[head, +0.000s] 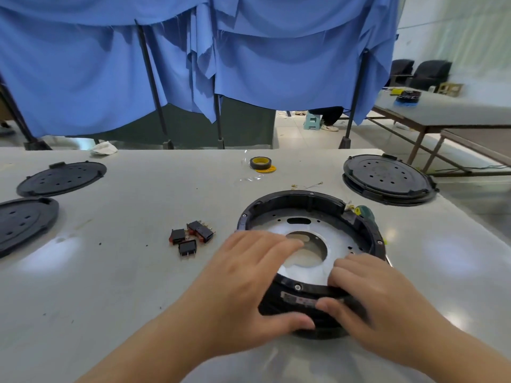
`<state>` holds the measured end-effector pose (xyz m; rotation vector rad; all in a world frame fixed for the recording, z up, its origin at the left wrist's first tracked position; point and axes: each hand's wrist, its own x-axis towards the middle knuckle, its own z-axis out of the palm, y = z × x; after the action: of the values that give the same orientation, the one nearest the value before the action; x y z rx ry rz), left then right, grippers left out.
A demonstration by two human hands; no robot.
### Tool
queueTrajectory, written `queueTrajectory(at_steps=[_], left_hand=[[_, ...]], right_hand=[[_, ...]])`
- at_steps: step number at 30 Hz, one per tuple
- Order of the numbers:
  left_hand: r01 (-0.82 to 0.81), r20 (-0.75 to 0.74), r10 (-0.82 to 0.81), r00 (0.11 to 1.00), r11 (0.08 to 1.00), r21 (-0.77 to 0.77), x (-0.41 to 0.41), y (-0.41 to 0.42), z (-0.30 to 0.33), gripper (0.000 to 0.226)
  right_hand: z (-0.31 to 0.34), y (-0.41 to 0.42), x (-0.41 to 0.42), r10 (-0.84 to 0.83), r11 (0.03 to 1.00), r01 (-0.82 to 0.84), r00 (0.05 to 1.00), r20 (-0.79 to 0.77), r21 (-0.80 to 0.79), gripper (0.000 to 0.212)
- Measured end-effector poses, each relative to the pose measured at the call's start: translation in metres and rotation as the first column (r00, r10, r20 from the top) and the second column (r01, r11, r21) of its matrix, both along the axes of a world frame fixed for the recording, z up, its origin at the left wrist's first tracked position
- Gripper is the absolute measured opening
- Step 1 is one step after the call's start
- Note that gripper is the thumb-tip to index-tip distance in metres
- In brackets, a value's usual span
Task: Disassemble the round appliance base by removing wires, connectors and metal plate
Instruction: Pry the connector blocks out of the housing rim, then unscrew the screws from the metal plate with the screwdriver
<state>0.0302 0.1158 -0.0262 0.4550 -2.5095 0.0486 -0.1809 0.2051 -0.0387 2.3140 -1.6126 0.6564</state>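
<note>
Both hands are on the base (311, 244), which sits toward the bench's (138, 272) near edge, right of middle. Left hand (249, 272) lies over the near-left rim w/ fingers fairly straight, reaching inward over the plate (338, 241), thumb pressed along the outer wall; it presses and steadies, no real curl round anything. Right hand (370, 297) grips the near-right rim: fingers hooked over the top edge onto the plate side, thumb on the outer wall by the label, so it's pinching the wall. The base looks like a rigid black plastic ring, prob. light to moderate in weight, stiff enough to take a firm squeeze. The plate is thin stamped metal w/ a big centre hole and lots of small holes; I'd guess it's springy, w/ edges that may be sharp, so best hold is the inner hole edge or the outer margin, lifting evenly so it doesn't jam against the ring. Can't tell if screws are holding it down. A green-handled tool (365, 212) lies against the far-right rim, w/ some wire ends just beside it. Three switches (190, 237) sit left of the base, apart from it. Tape roll (260, 163) is toward the far edge, one lid (387, 178) at the far-right corner, two more lids (62, 178) along the left edge. Forearms come in low from the near edge, wrists roughly level.
</note>
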Motion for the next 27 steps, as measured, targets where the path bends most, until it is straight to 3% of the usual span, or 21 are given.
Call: queueTrajectory(at_steps=[6, 11, 15, 19, 27], left_hand=[[0.053, 0.039, -0.045, 0.998, 0.976, -0.211, -0.006, 0.001, -0.023, 0.083], [-0.027, -0.154, -0.022, 0.988, 0.950, -0.310, -0.007, -0.014, -0.015, 0.072], [-0.073, -0.215, 0.015, 0.976, 0.962, -0.265, -0.007, -0.025, 0.005, 0.054], [-0.111, -0.225, 0.063, 0.972, 0.973, -0.204, -0.007, -0.035, 0.026, 0.059], [-0.132, -0.454, 0.191, 0.870, 0.978, 0.159, 0.004, -0.048, 0.042, 0.063]], right_hand=[[0.006, -0.015, 0.010, 0.033, 0.962, -0.015, 0.998, 0.059, -0.273, 0.046], [0.042, -0.030, 0.017, 0.045, 0.947, 0.004, 0.988, 0.146, -0.322, 0.040], [0.067, -0.040, 0.022, -0.039, 0.979, 0.078, 0.979, 0.200, -0.190, 0.043], [0.080, -0.047, 0.017, -0.073, 0.990, 0.107, 0.945, 0.320, -0.089, 0.038], [0.054, -0.042, -0.007, -0.031, 0.970, 0.132, 0.900, 0.435, -0.204, 0.071]])
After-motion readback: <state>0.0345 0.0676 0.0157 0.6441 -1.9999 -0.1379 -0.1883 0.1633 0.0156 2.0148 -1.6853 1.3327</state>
